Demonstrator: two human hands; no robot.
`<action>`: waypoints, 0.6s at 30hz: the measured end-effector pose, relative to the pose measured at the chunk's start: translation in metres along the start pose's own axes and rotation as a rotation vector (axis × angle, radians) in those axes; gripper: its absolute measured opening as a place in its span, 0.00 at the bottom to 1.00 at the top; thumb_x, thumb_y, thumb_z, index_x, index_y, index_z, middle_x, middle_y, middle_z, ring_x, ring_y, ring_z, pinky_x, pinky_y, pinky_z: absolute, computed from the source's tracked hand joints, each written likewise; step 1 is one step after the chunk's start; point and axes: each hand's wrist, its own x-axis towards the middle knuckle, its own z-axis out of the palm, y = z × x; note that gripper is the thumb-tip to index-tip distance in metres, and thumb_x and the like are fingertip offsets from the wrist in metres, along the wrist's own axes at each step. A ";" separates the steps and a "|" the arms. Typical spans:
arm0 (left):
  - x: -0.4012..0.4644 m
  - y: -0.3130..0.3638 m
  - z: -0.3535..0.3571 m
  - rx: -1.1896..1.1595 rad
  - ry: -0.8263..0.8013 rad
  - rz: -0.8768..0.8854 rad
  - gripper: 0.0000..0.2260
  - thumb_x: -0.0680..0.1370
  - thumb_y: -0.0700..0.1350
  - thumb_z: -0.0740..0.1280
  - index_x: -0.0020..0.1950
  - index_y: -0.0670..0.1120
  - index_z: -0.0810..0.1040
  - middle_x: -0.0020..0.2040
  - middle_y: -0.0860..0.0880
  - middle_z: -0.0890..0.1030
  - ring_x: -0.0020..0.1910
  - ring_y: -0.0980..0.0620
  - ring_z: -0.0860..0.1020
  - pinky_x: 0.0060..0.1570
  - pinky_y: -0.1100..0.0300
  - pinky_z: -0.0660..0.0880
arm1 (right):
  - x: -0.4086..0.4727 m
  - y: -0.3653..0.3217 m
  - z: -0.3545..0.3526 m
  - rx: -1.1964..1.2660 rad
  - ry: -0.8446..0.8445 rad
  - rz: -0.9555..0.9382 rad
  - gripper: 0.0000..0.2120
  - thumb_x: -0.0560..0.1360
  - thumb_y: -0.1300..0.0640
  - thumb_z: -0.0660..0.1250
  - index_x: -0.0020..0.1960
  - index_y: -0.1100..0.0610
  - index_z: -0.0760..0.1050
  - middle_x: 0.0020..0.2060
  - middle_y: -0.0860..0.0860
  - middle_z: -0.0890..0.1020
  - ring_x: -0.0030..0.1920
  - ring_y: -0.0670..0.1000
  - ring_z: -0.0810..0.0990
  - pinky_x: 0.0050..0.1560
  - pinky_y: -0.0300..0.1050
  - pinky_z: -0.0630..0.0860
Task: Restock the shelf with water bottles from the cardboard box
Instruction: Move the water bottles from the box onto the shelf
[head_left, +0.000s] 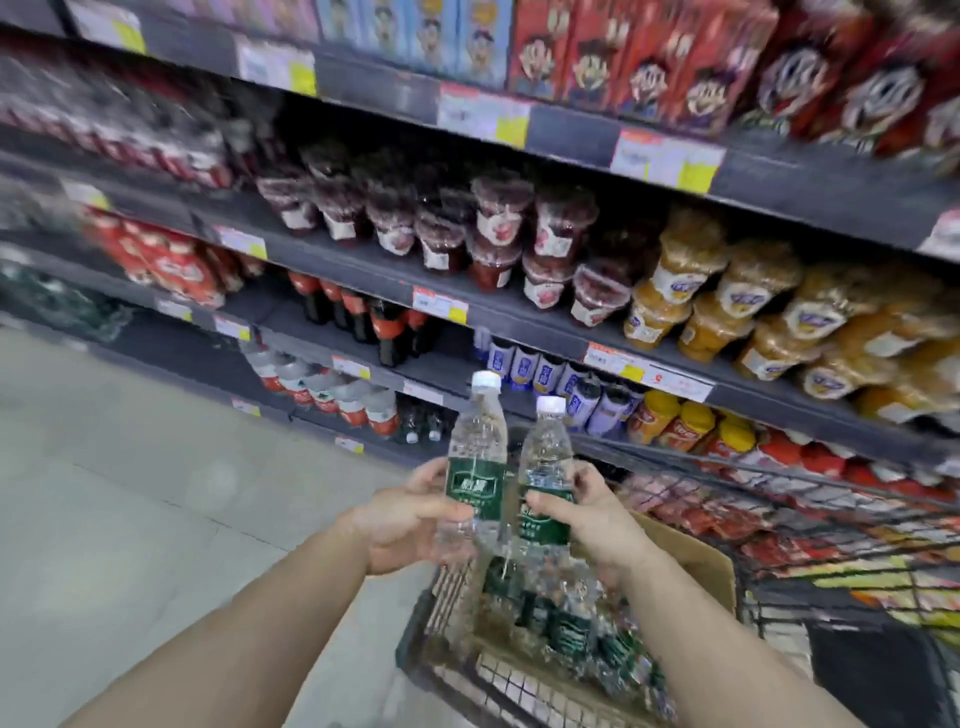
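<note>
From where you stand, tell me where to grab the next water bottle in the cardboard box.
Probably by the neck just under the cap, coming from above: the bottles in the cardboard box look tightly packed, leaving the sides hard to reach. Both hands already hold bottles.

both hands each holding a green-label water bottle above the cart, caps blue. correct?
Not quite: the caps are white, not blue. The head view shows the left hand gripping one green-label bottle and the right hand gripping another bottle above the cart.
</note>
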 end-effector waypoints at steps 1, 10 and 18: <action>-0.012 0.017 -0.011 -0.008 0.008 0.053 0.33 0.65 0.32 0.73 0.67 0.51 0.70 0.58 0.43 0.82 0.49 0.42 0.82 0.45 0.46 0.80 | 0.001 -0.020 0.015 0.001 -0.031 -0.034 0.23 0.70 0.54 0.76 0.58 0.48 0.67 0.56 0.47 0.74 0.53 0.45 0.75 0.50 0.43 0.69; -0.164 0.149 -0.146 0.036 0.163 0.412 0.22 0.75 0.37 0.70 0.67 0.48 0.72 0.47 0.48 0.86 0.44 0.46 0.84 0.41 0.52 0.82 | -0.005 -0.181 0.228 0.015 -0.147 -0.354 0.21 0.71 0.52 0.75 0.59 0.46 0.68 0.48 0.40 0.78 0.51 0.44 0.77 0.60 0.46 0.68; -0.303 0.246 -0.307 0.144 0.342 0.549 0.42 0.61 0.50 0.83 0.70 0.54 0.68 0.66 0.47 0.78 0.64 0.44 0.76 0.67 0.38 0.68 | -0.008 -0.280 0.429 0.159 -0.221 -0.448 0.28 0.77 0.48 0.68 0.72 0.52 0.62 0.66 0.48 0.70 0.61 0.49 0.69 0.59 0.51 0.68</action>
